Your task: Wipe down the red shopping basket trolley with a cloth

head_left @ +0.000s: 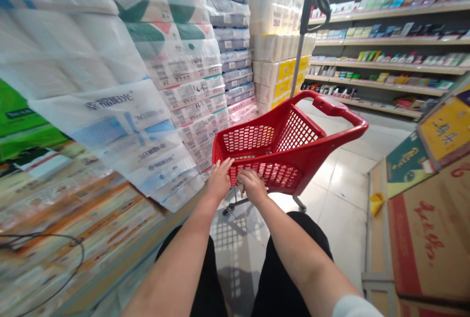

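A red plastic shopping cart (316, 160) with perforated sides stands tilted across the aisle in front of my knees. My left hand (220, 178) rests on the cart's near left corner, its fingers laid over the rim. Beside it, my right hand (251, 183) is against the near perforated side, fingers curled round something small and brownish, perhaps a cloth, too small to name. The cart's handle points to the back right, away from both hands.
Stacked tissue packs (147, 145) line the left side. Shelves (389, 67) of small goods stand at the back right. Cardboard boxes (448, 229) are piled at the right. A grey pole (299, 57) rises behind the cart. A black cable (79, 258) hangs at lower left.
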Demonstrator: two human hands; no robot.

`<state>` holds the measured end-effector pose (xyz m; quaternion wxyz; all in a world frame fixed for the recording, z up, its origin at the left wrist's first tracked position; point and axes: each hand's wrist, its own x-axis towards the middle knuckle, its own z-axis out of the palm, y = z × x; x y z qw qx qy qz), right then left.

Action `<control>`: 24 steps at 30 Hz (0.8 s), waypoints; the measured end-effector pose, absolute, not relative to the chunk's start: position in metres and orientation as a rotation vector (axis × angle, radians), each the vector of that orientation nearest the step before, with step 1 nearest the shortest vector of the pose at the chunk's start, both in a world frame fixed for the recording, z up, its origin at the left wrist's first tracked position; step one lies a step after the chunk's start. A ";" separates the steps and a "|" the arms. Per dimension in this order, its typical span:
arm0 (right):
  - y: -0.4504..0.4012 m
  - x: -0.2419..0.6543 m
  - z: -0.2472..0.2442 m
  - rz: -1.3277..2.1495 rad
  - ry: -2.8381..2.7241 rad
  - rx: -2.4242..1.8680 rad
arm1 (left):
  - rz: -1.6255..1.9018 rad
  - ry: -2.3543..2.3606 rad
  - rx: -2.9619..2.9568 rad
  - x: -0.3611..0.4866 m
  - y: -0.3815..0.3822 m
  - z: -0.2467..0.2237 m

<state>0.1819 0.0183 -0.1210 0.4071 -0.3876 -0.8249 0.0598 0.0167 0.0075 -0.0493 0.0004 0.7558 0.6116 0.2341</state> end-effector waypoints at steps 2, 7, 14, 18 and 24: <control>0.018 0.185 -0.124 0.157 -2.073 -0.989 | 0.747 1.918 2.380 0.018 0.008 -0.050; 0.020 0.194 -0.128 0.206 -2.073 -1.043 | 0.756 1.918 2.401 0.019 0.007 -0.052; 0.019 0.212 -0.130 0.186 -2.012 -1.181 | 0.831 1.913 2.433 0.021 0.011 -0.058; 0.018 0.222 -0.135 0.168 -1.977 -1.234 | 0.852 1.908 2.447 0.022 0.013 -0.058; 0.013 0.239 -0.134 0.140 -1.948 -1.266 | 0.834 1.934 2.420 0.024 0.012 -0.055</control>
